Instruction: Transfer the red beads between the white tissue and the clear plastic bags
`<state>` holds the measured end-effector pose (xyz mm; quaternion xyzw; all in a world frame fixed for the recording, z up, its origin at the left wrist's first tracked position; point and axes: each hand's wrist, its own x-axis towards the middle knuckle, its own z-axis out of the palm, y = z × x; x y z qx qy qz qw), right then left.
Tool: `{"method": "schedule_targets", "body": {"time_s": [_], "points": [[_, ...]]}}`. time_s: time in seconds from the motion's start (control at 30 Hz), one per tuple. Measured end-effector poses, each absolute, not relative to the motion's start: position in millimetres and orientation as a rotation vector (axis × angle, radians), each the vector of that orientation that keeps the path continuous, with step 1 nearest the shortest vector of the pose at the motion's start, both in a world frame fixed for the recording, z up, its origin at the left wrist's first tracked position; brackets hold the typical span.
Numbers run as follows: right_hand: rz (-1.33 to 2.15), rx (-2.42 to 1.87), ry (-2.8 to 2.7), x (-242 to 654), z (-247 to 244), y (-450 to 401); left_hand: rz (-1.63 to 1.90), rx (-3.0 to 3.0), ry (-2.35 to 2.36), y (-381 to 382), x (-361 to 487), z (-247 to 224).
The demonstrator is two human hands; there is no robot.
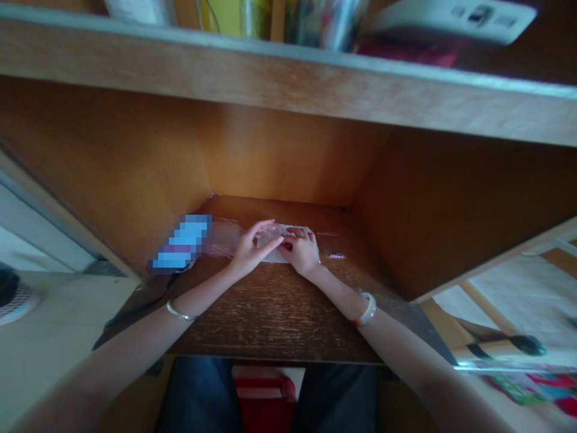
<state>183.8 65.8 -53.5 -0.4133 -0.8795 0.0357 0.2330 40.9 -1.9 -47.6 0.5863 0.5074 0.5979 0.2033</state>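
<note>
My left hand (pixel 256 245) reaches over a white sheet (pixel 273 255) on the desk. Its thumb and forefinger are stretched out and apart, the thumb tip close to my right fingertips. On the right part of the sheet, my right hand (pixel 301 249) has its fingers curled and pinched together; whatever is between them is too small to make out. Left of my left hand lies a clear plastic bag (pixel 224 237). A small clear bag (pixel 332 245) with tiny purplish bits along its lower edge lies right of my right hand.
A blurred-out phone-like screen (pixel 183 243) stands at the left, a dark cable (pixel 153 300) running from it. Wooden side walls and a shelf (pixel 288 90) overhead enclose the desk (pixel 270 319). A red object (pixel 268 403) is below, between my legs.
</note>
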Motion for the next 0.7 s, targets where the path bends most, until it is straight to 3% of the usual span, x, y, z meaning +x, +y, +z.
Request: {"method": "schedule_targets", "body": {"time_s": [0.7], "points": [[0.173, -1.144, -2.466, 180.0, -49.9, 59.9, 1.676, 1.859, 1.517, -8.9, 37.1, -46.1]]}}
